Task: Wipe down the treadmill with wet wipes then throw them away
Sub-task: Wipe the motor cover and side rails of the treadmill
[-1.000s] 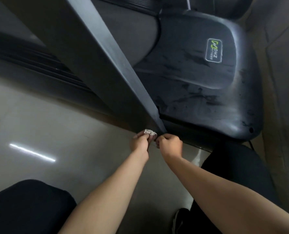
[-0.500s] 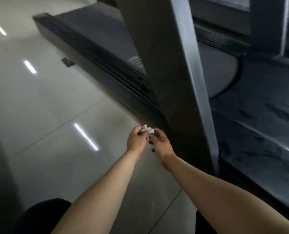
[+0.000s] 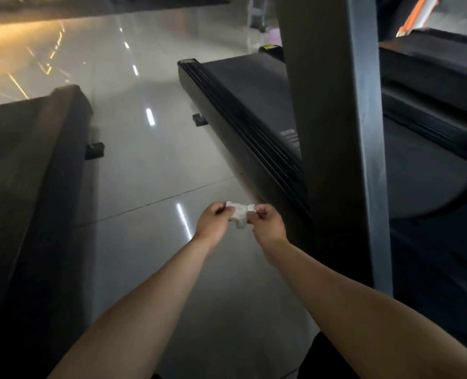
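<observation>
Wipe [image 3: 238,216], crumpled, white and judged light, limp and easily torn, is pinched at either end by the left hand [image 3: 212,223] and right hand [image 3: 268,226] above the floor [image 3: 145,173] just beside the treadmill [image 3: 243,110], and is best gripped by its bunched middle.

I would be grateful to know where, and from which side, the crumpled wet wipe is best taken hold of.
Probably at its two upper ends, one from each side, as the left hand and right hand pinch it now. The wet wipe is small and bunched and sags in the middle, so outward pulls on the ends should spread it flat.
</observation>
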A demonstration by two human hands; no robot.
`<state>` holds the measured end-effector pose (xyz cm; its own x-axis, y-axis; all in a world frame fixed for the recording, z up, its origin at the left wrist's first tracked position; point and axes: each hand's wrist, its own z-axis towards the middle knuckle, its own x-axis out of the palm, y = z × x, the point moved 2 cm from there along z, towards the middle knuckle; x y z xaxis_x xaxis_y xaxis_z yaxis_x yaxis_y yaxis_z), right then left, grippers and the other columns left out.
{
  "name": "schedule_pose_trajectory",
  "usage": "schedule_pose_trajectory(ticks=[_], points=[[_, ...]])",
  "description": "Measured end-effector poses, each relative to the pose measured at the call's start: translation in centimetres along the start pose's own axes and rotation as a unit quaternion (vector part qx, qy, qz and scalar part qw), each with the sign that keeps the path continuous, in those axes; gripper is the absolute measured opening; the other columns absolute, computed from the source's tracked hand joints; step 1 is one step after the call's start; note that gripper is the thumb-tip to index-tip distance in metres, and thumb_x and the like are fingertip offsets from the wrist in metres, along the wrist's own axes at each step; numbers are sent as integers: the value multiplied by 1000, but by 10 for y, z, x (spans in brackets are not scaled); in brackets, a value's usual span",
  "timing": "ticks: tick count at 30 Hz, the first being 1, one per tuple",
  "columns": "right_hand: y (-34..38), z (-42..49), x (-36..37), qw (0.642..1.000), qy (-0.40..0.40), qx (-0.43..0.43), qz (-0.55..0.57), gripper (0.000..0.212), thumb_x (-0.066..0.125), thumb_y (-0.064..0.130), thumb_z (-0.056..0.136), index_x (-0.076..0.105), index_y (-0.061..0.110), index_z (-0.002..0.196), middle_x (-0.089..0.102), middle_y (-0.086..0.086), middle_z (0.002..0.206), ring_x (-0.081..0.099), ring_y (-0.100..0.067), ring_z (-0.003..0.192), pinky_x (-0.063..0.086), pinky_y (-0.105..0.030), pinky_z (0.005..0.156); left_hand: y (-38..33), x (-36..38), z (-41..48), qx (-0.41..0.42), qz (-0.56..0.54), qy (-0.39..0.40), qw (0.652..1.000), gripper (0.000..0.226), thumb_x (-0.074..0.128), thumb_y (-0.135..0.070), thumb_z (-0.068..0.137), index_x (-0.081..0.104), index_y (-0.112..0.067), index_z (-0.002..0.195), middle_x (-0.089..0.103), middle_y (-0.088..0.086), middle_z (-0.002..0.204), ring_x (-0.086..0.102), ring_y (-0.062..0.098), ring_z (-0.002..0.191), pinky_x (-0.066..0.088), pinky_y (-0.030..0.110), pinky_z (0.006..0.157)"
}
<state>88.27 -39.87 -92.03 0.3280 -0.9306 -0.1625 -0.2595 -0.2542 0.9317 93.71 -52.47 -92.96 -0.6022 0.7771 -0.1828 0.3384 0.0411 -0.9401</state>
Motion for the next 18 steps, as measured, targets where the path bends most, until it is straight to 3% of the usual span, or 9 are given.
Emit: schedule_pose_trajectory(ticks=[3, 6, 9, 11, 13, 18], points=[[11, -3, 10, 1000, 4, -3, 18, 13, 55, 12, 98, 57, 24, 98, 67, -6, 103, 65, -23, 93, 56, -42, 90, -6, -10, -11, -6, -36, -5, 999, 5, 63, -16, 95, 66, -18, 100, 70, 5, 100, 64, 17, 83, 54, 35, 84], [21, -5, 16, 999, 10, 1, 32, 17, 48, 11, 101, 55, 22, 112, 63, -4, 104, 64, -18, 90, 56, -33, 78, -14, -18, -20, 8, -34, -6, 999, 2, 65, -21, 96, 66, -20, 97, 69, 1, 92, 62, 14, 76, 53, 30, 77], [32, -6, 17, 999, 16, -28, 28, 14, 48, 16, 104, 50, 23, 115, 60, -2, 99, 66, -21, 88, 60, -42, 79, -21, -24, -26, 24, -13, -3, 1000, 15, 67, -31, 96, 66, -18, 106, 68, 1, 91, 56, 17, 71, 51, 31, 74], [38, -6, 16, 998, 27, -51, 33, 14, 49, 15, 103, 50, 22, 115, 61, -1, 95, 66, -19, 83, 59, -39, 74, -27, -27, -27, 32, -3, -2, 999, 17, 67, -33, 96, 67, -19, 107, 71, 4, 97, 61, 17, 77, 53, 28, 76], [44, -3, 15, 996, 47, -67, 40, 19, 53, 13, 101, 51, 24, 117, 63, 1, 97, 65, -15, 83, 57, -34, 74, -35, -29, -21, 39, -9, 4, 999, 17, 67, -29, 97, 67, -17, 109, 71, 7, 100, 66, 15, 84, 56, 22, 75], [63, 18, 28, 991, 93, -88, 47, 35, 61, 14, 97, 50, 29, 126, 64, 4, 107, 65, -13, 92, 53, -30, 78, -71, -35, 17, 61, -6, 15, 998, 27, 65, -13, 97, 62, -11, 124, 67, 4, 91, 64, 11, 72, 58, 23, 79]])
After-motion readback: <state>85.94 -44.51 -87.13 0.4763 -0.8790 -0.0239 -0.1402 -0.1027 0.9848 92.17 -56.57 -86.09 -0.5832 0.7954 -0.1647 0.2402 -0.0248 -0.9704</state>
